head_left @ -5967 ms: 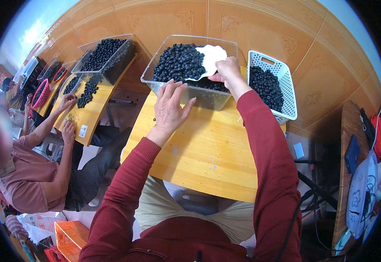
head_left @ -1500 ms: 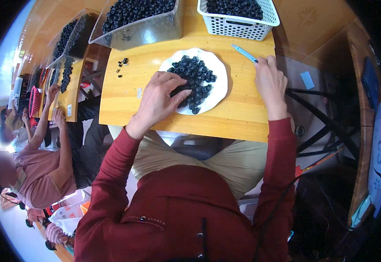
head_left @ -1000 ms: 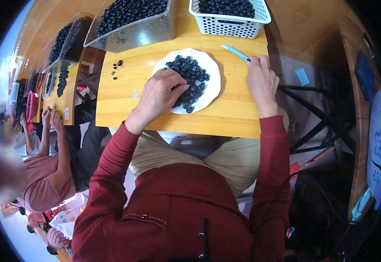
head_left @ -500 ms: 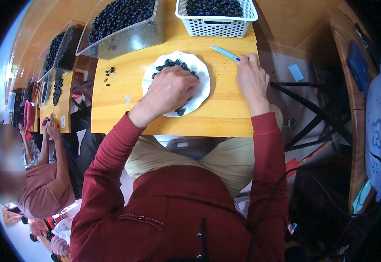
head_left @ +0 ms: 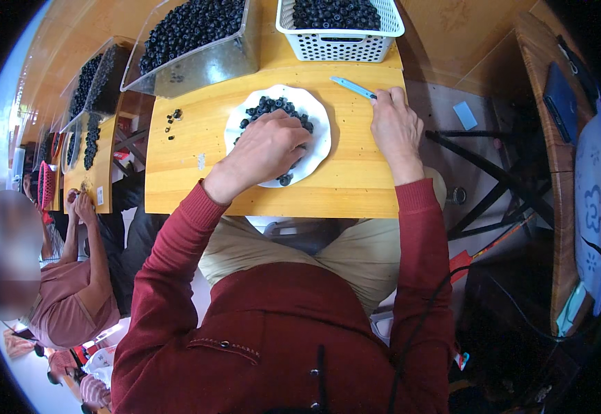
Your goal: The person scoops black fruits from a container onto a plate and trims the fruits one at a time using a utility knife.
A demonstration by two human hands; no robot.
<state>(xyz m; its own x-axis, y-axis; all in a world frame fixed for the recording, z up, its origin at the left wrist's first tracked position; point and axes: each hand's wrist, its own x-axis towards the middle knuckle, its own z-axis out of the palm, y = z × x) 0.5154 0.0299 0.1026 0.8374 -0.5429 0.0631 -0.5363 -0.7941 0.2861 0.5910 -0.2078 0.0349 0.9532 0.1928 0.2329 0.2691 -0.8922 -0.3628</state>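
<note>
A white scalloped plate (head_left: 319,141) holds many small black round pieces (head_left: 268,107). Over it my left hand (head_left: 269,143) reaches in, palm down, its fingers curled among the pieces; the fingertips are hidden, so what they pinch cannot be seen. Right of the plate, my right hand (head_left: 395,124) rests near the table's edge, closed round the end of a light-blue utility knife (head_left: 353,87). The knife lies low over the wood, its tip pointing to the far left.
At the far side stand a clear plastic bin (head_left: 211,70) and a white perforated basket (head_left: 338,50), both full of the black pieces. A few loose pieces (head_left: 172,119) lie left of the plate. Another person (head_left: 73,297) works at a neighbouring table on the left.
My left hand has shifted slightly within the plate, baring more of the pieces at its far side. My right hand and the knife have barely moved.
</note>
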